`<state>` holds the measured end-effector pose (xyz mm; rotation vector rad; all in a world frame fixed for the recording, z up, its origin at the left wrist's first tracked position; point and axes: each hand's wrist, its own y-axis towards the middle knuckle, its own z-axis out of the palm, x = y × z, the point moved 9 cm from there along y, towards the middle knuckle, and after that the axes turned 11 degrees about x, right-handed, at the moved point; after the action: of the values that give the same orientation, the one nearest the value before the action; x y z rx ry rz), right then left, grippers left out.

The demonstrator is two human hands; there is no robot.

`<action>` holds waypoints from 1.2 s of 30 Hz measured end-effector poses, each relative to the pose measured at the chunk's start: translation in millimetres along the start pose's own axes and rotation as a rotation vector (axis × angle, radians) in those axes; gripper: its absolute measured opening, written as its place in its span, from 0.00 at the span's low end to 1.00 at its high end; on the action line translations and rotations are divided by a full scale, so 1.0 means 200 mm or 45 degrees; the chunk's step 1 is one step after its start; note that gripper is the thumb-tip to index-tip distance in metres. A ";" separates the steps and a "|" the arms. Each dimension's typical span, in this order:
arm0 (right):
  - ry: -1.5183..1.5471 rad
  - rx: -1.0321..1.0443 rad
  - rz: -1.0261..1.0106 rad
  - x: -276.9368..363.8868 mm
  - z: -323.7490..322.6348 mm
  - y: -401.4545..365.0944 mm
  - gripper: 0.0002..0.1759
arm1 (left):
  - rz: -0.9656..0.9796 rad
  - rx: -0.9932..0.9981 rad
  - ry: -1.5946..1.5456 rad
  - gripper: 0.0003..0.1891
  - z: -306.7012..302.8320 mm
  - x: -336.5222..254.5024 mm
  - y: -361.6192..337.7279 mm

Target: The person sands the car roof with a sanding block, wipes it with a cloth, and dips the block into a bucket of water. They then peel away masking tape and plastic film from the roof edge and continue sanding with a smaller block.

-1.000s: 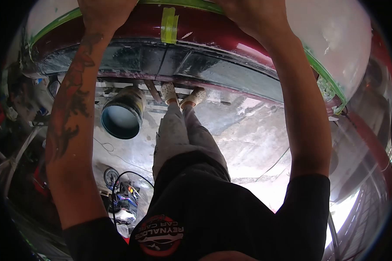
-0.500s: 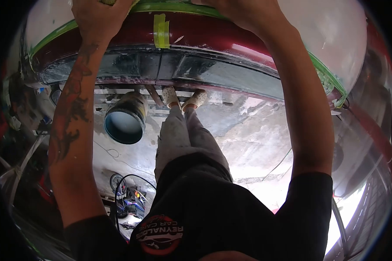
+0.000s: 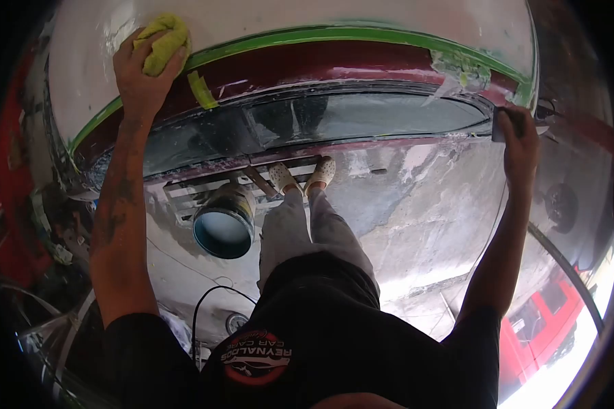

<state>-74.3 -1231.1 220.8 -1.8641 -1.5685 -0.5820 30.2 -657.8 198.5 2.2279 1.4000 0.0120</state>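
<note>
My left hand [image 3: 147,78] is closed around a bunched yellow-green cloth [image 3: 165,46], which rests on the whitish car roof [image 3: 252,17]. Green masking tape [image 3: 307,34] runs along the roof's edge above the dark red side frame [image 3: 280,65]. Off to the right, my right hand [image 3: 520,146] grips a dark grey flat pad [image 3: 499,127], perhaps sandpaper; the fingers cover part of it. That hand is beside the end of the side window [image 3: 389,112], below torn tape and film [image 3: 464,71]. A short yellow tape strip [image 3: 201,90] crosses the red frame.
A bucket of cloudy liquid [image 3: 224,233] stands on the concrete floor [image 3: 416,198], left of my feet in light clogs [image 3: 320,172]. A slatted pallet [image 3: 191,194] lies beneath them. A black hose [image 3: 196,320] loops at lower left; a red vehicle [image 3: 542,320] is at lower right.
My right hand has moved from the roof edge down and right to the window's end. My left hand and cloth now show lower in view, with more roof visible.
</note>
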 end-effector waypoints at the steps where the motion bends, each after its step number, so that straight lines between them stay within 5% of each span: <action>1: 0.016 -0.019 0.150 -0.18 -0.03 -0.18 0.13 | 0.045 0.002 -0.008 0.19 0.02 -0.09 0.05; 3: 0.137 -0.149 0.453 -0.50 -0.01 -0.60 0.15 | 0.307 0.251 -0.104 0.20 0.16 -0.37 0.18; 9: 0.688 -0.357 1.044 -0.97 0.45 -1.68 0.19 | 0.709 0.407 -0.237 0.23 0.62 -1.16 0.59; 13: 0.972 -0.366 1.068 -0.91 0.73 -1.80 0.17 | 0.684 0.617 -0.053 0.11 0.96 -1.75 0.90; 16: 1.169 -0.491 0.874 -0.86 0.78 -1.71 0.14 | 0.753 0.421 -0.006 0.12 1.07 -1.90 1.12; 19: 1.638 -0.660 0.830 -0.78 0.72 -1.65 0.17 | 0.253 0.410 0.236 0.20 0.83 -1.54 1.30; 20: 1.697 -0.667 0.841 -0.78 0.70 -1.63 0.19 | 0.294 -0.171 0.617 0.22 0.68 -1.46 1.22; 22: 1.729 -0.685 0.788 -0.79 0.68 -1.51 0.19 | 0.361 -0.171 0.711 0.22 0.54 -1.41 1.10; 24: 1.678 -0.687 0.637 -0.75 0.67 -1.28 0.20 | 0.669 0.355 0.008 0.21 0.60 -1.50 0.75; 25: 1.622 -0.673 0.536 -0.69 0.68 -1.11 0.21 | 0.090 1.124 -0.611 0.22 0.66 -1.63 0.49; 28: 1.165 -0.435 0.121 -0.29 0.67 -0.64 0.26 | -0.144 1.431 -1.225 0.51 0.78 -1.79 -0.09; 31: 0.836 -0.283 -0.495 0.24 0.64 -0.41 0.35 | -0.421 0.979 -1.513 0.35 0.75 -1.72 0.01; 33: 0.803 -0.339 -0.497 0.21 0.56 -0.33 0.36 | -0.578 0.962 -1.347 0.22 0.70 -1.52 0.17; 34: 0.750 -0.394 -0.495 0.17 0.52 -0.29 0.37 | -0.424 0.784 -1.339 0.16 0.62 -1.51 0.31; 36: 0.484 -0.685 -0.307 -0.04 0.40 -0.15 0.37 | -0.365 0.842 -0.923 0.15 0.59 -1.30 0.49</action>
<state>-109.8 -1177.4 165.4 -1.7821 -1.4750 -1.4953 21.6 -959.5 202.5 2.0960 1.3730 -1.3806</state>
